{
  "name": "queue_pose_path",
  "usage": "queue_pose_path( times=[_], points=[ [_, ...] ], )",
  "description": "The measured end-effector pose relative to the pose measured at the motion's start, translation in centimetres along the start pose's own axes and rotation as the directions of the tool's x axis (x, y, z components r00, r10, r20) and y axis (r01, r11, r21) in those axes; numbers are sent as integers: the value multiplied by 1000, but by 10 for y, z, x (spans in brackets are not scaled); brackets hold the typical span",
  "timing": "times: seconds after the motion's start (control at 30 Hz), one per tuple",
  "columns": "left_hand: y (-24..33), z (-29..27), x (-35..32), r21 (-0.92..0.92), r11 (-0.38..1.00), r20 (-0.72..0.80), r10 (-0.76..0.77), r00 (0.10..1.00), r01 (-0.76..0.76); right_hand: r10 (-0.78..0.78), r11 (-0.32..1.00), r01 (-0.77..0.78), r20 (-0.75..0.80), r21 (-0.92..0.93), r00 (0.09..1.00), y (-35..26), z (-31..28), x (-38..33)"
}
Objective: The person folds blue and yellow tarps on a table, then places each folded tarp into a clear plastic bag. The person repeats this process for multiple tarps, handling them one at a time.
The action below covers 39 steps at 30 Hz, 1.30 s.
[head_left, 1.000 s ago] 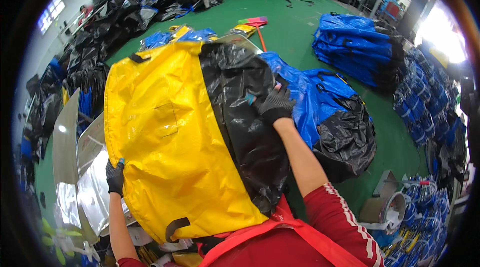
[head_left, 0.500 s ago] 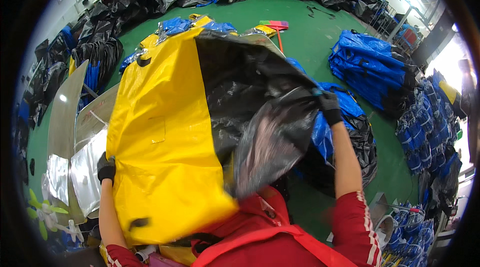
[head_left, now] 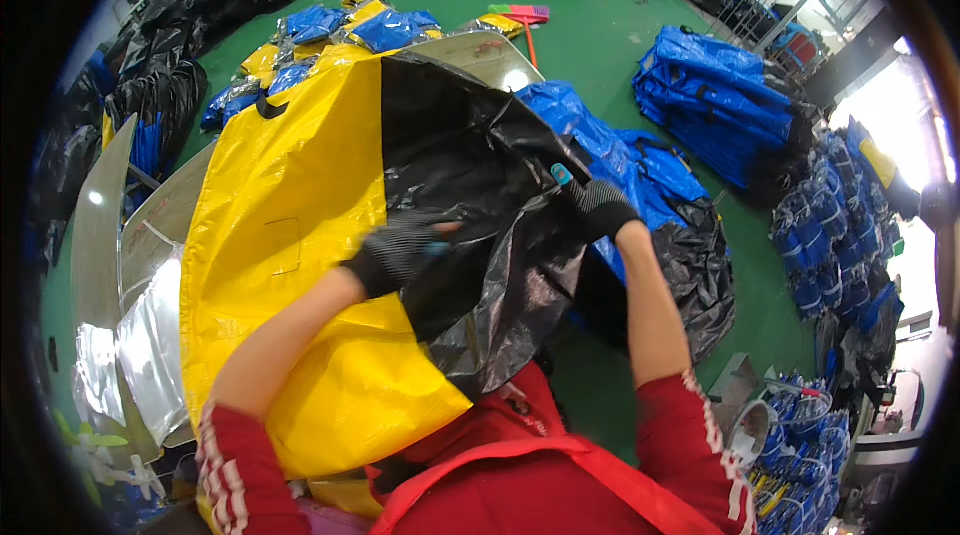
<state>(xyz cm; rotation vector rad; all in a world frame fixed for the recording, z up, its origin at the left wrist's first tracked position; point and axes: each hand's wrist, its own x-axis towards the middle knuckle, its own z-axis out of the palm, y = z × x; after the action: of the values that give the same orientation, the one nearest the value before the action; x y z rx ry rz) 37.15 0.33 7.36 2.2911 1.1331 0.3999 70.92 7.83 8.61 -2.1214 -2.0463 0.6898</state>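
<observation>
A large yellow and black sheet-plastic piece, bag-like with small black strap loops, lies spread before me; its yellow part (head_left: 290,185) is on the left, its black part (head_left: 460,135) on the right. Over the black part, near the colour seam, is my left hand (head_left: 395,257) in a dark striped glove. It is slightly blurred, fingers stretched out, holding nothing that I can see. My right hand (head_left: 603,207), gloved alike with a blue thumb tip, closes on the black part's right edge; its other fingers are partly hidden. Creased black plastic hangs toward my red apron (head_left: 500,445).
Packed blue and yellow bundles (head_left: 390,30) lie beyond the sheet, near a broom (head_left: 525,20). Folded blue and black bags (head_left: 715,105) stand on the green floor at right, beside tied blue bundles (head_left: 830,225). Shiny clear panels (head_left: 150,315) are at left.
My left hand has let go of the yellow left edge and moved right onto the black part. The sheet has settled flatter. My right hand has shifted slightly left, still at the black edge.
</observation>
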Motion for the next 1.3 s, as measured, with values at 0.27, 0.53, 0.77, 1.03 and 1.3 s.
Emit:
queue_pose_path(
  times=[0.27, 0.53, 0.77, 1.03, 1.3],
  points=[
    [19, 106, 76, 137, 919, -224, 392, 892, -369, -165, 370, 227, -177, 901, 970, 45, 34, -40],
    [40, 95, 67, 357, 895, -111, 326, 939, -268, -697, 660, 750, -336, 44, 634, -83, -40, -81],
    [22, 112, 62, 376, 893, -191, 334, 923, -245, -481, 589, 394, 86, -706, 873, -67, -2, 51],
    [28, 120, 60, 357, 916, -93, 231, 968, -184, 9, 754, 545, 837, -365, 548, -21, -11, -89],
    [22, 130, 72, 229, 947, -325, 292, 899, -225, -816, 406, 824, 249, -396, 521, -82, 28, -22]
  ],
)
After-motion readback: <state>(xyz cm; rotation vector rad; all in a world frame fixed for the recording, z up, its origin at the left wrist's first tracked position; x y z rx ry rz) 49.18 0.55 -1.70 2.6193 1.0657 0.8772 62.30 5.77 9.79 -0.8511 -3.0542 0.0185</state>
